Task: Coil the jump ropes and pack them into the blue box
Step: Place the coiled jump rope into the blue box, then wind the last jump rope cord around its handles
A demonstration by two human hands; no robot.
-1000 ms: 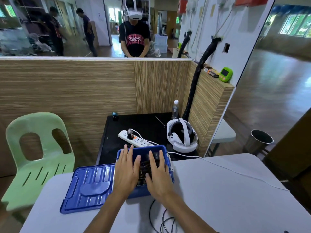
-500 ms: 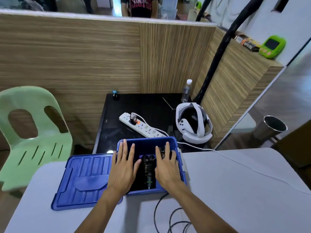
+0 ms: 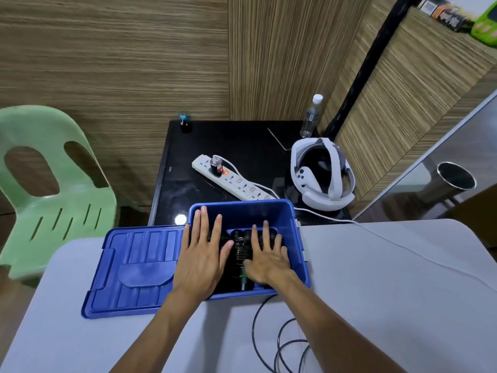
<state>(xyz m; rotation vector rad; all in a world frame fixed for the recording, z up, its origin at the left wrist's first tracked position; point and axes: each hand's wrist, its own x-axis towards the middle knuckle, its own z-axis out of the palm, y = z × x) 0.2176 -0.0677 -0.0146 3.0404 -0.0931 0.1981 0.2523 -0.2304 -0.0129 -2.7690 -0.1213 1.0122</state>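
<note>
A: Report hand condition.

B: The left hand (image 3: 201, 255) and the right hand (image 3: 266, 258) lie flat, fingers extended, gripping nothing. Both are over the open blue box (image 3: 291, 219), apparently pressing on its contents.

A: Location of the jump ropes?

B: The packed jump ropes (image 3: 240, 254) sit inside the box, between the hands. One loose black rope (image 3: 279, 343) lies coiled on the grey table (image 3: 390, 292), just beside the box's near wall. The blue lid (image 3: 134, 267) lies left of the box.

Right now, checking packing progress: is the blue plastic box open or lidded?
Open: the blue plastic box shows its inside, and its ribbed blue lid lies flat beside it.
</note>
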